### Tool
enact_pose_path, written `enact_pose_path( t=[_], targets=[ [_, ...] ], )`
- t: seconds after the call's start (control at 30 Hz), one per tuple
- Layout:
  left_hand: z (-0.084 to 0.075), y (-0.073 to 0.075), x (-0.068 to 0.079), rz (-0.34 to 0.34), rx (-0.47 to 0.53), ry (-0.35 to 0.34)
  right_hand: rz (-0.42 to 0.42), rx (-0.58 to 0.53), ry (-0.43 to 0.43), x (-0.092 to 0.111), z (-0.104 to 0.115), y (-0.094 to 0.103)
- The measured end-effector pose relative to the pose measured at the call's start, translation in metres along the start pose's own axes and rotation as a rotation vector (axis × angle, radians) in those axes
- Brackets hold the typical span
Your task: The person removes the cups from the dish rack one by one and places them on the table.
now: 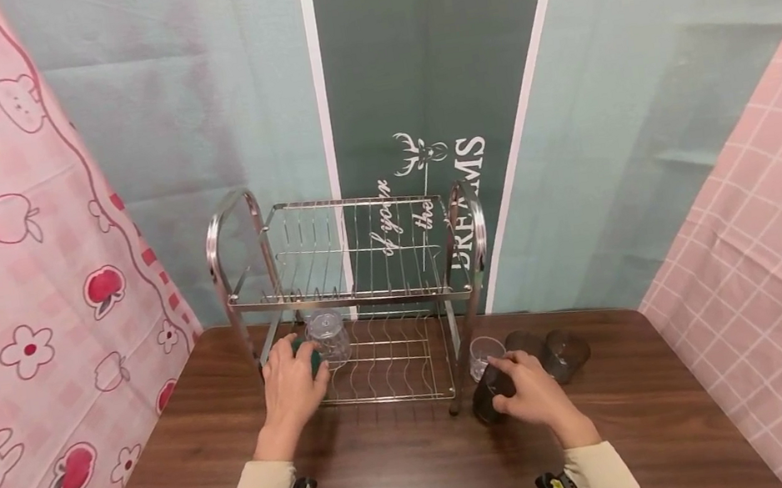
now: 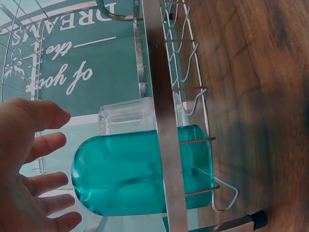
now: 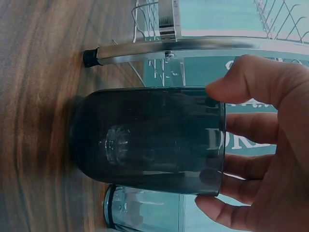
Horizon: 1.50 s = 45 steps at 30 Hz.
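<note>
My left hand [image 1: 293,385] is at the left end of the rack's lower tier. In the left wrist view its spread fingers stand just off the rounded base of a teal drinking glass [image 2: 120,174], which sits upside down on the wires. Beside that glass is an upturned clear glass [image 1: 329,337]. On the right, my right hand [image 1: 534,391] grips a dark grey glass [image 3: 149,140] by its rim, thumb on one side and fingers on the other. Its rounded base points down, close over the table.
The two-tier metal dish rack [image 1: 349,297] stands at the table's back, its right leg [image 1: 453,407] near the dark glass. Behind my right hand are a clear glass [image 1: 479,353] and two dark glasses, one [image 1: 567,357] farther right. Printed cloths hang around the wooden table [image 1: 396,479].
</note>
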State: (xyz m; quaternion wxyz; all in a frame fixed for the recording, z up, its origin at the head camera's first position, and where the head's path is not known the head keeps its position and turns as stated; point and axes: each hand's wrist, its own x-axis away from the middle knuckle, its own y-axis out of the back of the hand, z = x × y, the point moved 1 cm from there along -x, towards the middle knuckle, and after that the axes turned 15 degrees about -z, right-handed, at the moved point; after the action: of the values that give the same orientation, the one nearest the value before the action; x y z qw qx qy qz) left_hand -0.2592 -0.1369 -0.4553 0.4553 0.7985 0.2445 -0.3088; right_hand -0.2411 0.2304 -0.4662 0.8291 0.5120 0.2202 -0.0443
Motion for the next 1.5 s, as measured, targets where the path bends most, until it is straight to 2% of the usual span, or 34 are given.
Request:
enact_pose_path(
  t=[0.13, 0.4, 0.8, 0.97, 1.1, 1.3, 1.5],
  targets=[
    [0.002, 0.0, -0.006, 0.017, -0.004, 0.031, 0.001, 0.02, -0.006, -0.005, 0.0, 0.001],
    [0.006, -0.002, -0.007, 0.106, -0.042, 0.11, 0.013, 0.049, -0.023, -0.009, 0.001, -0.002],
    [0.006, -0.007, -0.008, 0.128, -0.102, 0.088, 0.02, 0.023, -0.05, -0.01, -0.001, -0.006],
    [0.006, -0.006, -0.006, 0.131, -0.09, 0.082, 0.034, -0.012, -0.045, -0.008, -0.004, -0.005],
    [0.001, -0.002, -0.007, 0.15, -0.069, 0.111, 0.019, -0.043, -0.036, -0.004, -0.005, 0.001],
    [-0.01, 0.008, -0.014, 0.117, -0.057, 0.095, -0.005, -0.064, -0.035, 0.0, -0.004, 0.01],
    [-0.018, 0.014, -0.014, 0.065, -0.049, 0.076, -0.022, -0.063, -0.081, 0.007, 0.005, 0.013]
  ],
)
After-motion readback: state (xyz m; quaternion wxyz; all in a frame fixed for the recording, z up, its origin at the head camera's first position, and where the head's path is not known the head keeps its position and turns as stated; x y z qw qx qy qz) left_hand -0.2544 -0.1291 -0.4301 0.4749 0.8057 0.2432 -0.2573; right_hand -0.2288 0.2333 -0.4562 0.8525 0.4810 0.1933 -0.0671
